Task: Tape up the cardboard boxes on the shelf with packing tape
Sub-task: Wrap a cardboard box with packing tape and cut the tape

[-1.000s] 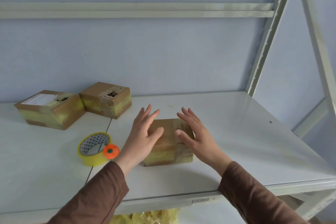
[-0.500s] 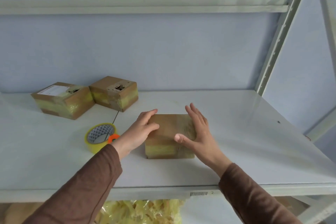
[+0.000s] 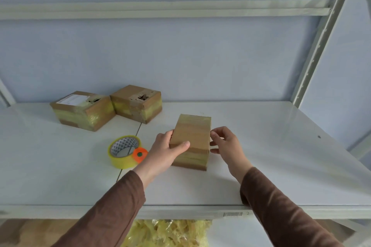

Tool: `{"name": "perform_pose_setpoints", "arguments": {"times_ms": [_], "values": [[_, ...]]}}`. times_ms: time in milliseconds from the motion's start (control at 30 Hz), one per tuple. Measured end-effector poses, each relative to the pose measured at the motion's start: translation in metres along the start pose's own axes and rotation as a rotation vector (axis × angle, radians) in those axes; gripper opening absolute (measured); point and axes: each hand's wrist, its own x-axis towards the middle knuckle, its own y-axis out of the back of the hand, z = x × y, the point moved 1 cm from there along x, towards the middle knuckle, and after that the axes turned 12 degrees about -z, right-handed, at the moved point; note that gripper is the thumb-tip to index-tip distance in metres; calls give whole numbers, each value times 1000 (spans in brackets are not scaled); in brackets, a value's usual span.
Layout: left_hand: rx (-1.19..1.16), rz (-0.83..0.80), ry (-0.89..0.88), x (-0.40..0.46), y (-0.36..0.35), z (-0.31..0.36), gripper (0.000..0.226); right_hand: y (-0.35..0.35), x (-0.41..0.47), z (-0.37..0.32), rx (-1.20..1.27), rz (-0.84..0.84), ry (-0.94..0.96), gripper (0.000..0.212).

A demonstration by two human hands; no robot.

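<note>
The box, flat under both palms a second ago, now stands tilted up mid-shelf. The left hand grips its left side, thumb across the front; the right hand touches its right edge, fingers curled, their tips hard to make out. Tape roll lies left; two taped boxes behind.

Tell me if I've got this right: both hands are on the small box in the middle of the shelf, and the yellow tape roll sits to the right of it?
Nearly. In the head view the left hand and right hand are indeed on the small box, but the yellow tape roll lies on the shelf to the left of that box, not the right.
</note>
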Motion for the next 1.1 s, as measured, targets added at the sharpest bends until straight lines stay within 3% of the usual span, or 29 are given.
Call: {"name": "perform_pose_setpoints", "arguments": {"times_ms": [133, 267, 367, 467, 633, 767, 833, 900, 1000, 1100], "values": [[-196, 10, -20, 1, -8, 0, 18, -18, -6, -12, 88, -3, 22, 23], [-585, -2, -6, 11, -19, 0, 36, -30, -18, -34, 153, 67, 157, 25], [-763, 25, 57, 12, -24, -5, 46, -40, -26, -51, -104, 22, 247, 46], [-687, 33, 36, 15, -21, -11, 50, -55, -26, -54, -488, 11, 301, 62], [-692, -62, -22, 1, -18, -14, 45, -70, -27, -41, -575, 134, 292, 65], [-543, -123, -224, -29, -8, -16, 47, -75, -40, -48, -748, 270, 433, 53], [-433, -71, -370, -40, 9, -15, 54, -85, -52, -54, -767, 340, 639, 40], [-281, 48, -455, -48, 37, -18, 68, -106, -64, -53, -728, 282, 761, 32], [148, 123, -387, -49, 91, -28, 90, -144, -68, -39, -644, 74, 640, 43], [677, -132, -117, -29, 129, -52, 113, -172, -50, -24, -616, -141, 312, 66]]}}
